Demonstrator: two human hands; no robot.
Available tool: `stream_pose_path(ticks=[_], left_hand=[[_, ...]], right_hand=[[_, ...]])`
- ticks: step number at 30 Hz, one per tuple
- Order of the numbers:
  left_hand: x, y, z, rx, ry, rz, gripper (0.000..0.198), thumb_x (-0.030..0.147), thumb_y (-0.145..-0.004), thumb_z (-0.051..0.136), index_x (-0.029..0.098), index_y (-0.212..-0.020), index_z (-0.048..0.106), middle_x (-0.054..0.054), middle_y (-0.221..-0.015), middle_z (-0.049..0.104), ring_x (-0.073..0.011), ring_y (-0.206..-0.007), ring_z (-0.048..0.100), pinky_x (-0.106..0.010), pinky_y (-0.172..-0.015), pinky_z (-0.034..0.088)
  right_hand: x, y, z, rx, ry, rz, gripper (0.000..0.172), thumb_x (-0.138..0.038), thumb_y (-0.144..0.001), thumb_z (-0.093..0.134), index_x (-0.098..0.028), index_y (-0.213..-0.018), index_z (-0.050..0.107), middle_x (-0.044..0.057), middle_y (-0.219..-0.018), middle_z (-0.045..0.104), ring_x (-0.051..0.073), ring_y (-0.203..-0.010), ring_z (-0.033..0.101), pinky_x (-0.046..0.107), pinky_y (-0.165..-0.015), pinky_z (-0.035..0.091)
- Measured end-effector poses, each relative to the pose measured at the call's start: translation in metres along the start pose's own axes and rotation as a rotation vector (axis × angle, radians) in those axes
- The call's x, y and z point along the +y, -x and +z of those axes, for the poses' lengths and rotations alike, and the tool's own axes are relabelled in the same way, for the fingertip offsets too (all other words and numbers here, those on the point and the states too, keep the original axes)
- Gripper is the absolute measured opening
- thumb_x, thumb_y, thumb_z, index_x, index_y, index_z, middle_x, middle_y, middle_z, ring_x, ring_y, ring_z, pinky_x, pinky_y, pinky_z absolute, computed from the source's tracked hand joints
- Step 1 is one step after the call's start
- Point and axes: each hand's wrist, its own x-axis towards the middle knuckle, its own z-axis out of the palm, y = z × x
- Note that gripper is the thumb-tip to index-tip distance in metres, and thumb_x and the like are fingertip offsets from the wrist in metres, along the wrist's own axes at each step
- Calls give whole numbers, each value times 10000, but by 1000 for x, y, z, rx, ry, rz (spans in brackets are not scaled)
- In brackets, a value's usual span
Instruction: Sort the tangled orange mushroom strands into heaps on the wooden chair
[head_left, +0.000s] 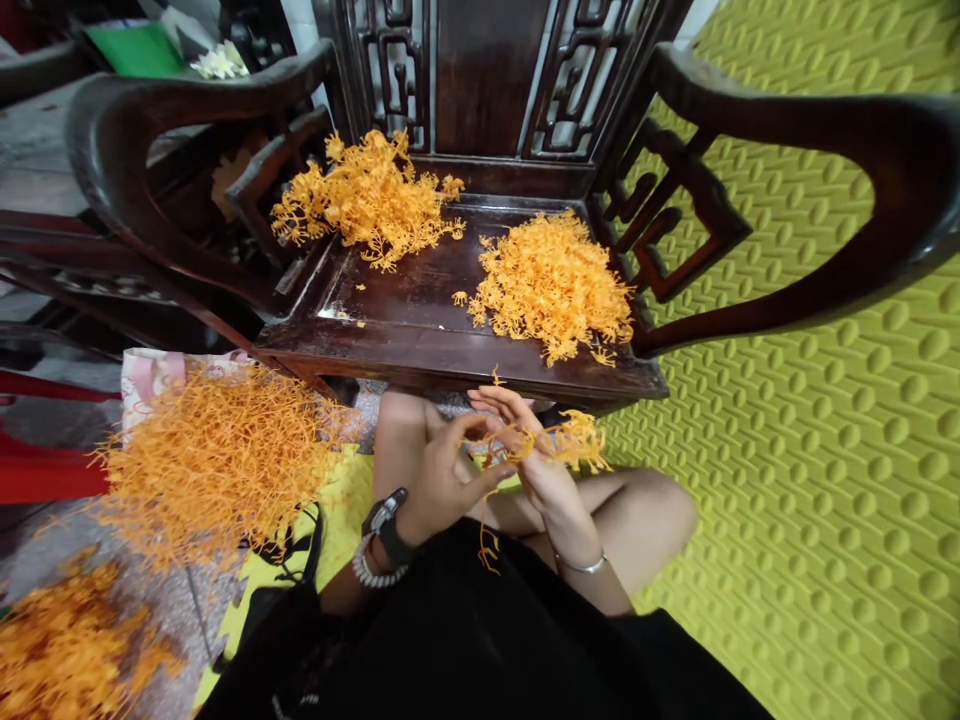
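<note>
My left hand [442, 478] and my right hand [529, 448] meet just below the front edge of a dark wooden chair seat [420, 300]. Both pinch a thin orange branched plastic strand [489, 470] that hangs down over my black clothing. My right hand also grips a small bunch of orange pieces [581, 440] sticking out to the right. On the seat lie two heaps of the same orange pieces: a looser tangled pile [367, 195] at the back left and a denser pile [555, 285] at the right.
A big tangled mass of orange strands [214, 460] sits on a bag at my left, with more [60, 640] at the lower left. The chair's curved armrests [787, 120] flank the seat. Green textured foam matting [825, 450] covers the floor on the right.
</note>
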Motion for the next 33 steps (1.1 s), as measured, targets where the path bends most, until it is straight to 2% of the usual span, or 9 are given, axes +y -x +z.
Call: stream_pose_path(ticks=[3, 7, 12, 15, 19, 21, 23, 28, 33], left_hand=[[-3, -12, 17, -243, 155, -179, 222, 358, -793, 687, 165, -903, 672, -39, -807, 659, -174, -744, 581, -297, -747, 448], [-11, -13, 35, -298, 475, -462, 405, 550, -741, 676, 149, -738, 617, 20, -563, 547, -117, -523, 487, -267, -577, 393], [-5, -7, 39, -505, 557, -633, 441, 576, -728, 667, 161, -654, 538, 48, -481, 444, -80, -456, 371, -256, -516, 283], [-1, -5, 38, -684, 506, -679, 531, 667, -766, 558, 172, -586, 485, 63, -433, 336, -63, -415, 235, -275, -484, 168], [-1, -6, 33, -650, 532, -648, 534, 646, -825, 495, 191, -556, 421, 69, -445, 260, -67, -427, 159, -289, -487, 100], [-4, -6, 29, -643, 588, -668, 502, 603, -848, 498, 188, -577, 419, 72, -467, 252, -69, -439, 150, -281, -485, 97], [-8, -6, 25, -673, 659, -697, 471, 576, -862, 498, 181, -614, 434, 81, -471, 239, -69, -441, 144, -268, -481, 104], [-21, -4, 24, -711, 764, -753, 473, 535, -867, 506, 195, -576, 352, 95, -449, 186, -63, -423, 112, -261, -469, 101], [-21, 0, 28, -721, 694, -741, 505, 599, -847, 494, 205, -585, 317, 99, -437, 189, -63, -419, 104, -272, -470, 79]], right_hand=[[-1, 0, 0, 39, -55, 18, 351, -379, -799, 681, -283, -1122, 582, 37, -1213, 597, 199, -1183, 532, 389, -1082, 405], [-3, 1, -6, 275, -174, -29, 319, -342, -754, 727, -286, -1027, 574, -1, -934, 615, 151, -834, 605, 313, -783, 541], [-4, -4, -12, 586, -232, -243, 198, -401, -819, 643, -286, -884, 495, -65, -606, 354, 92, -450, 299, 223, -409, 361], [-12, -7, -17, 542, -257, -193, 226, -382, -785, 687, -287, -875, 503, -80, -575, 355, 69, -409, 263, 193, -368, 300], [-22, -7, -29, 334, -259, -19, 228, -397, -751, 716, -259, -884, 594, -3, -909, 625, 105, -663, 584, 190, -437, 427], [-23, -5, -36, 216, -320, 44, 250, -411, -748, 710, -283, -943, 617, 7, -1092, 636, 132, -779, 614, 216, -498, 477], [-23, -4, -41, 153, -381, 58, 268, -413, -762, 686, -319, -1005, 622, -3, -1122, 635, 100, -645, 549, 238, -507, 474], [-26, -5, -41, 141, -419, -48, 365, -506, -751, 662, -309, -1058, 643, -21, -795, 573, 78, -443, 233, 287, -509, 451], [-28, -14, -36, 339, -413, -194, 375, -602, -801, 591, -246, -684, 585, -92, -435, 264, 67, -354, 168, 256, -470, 415]])
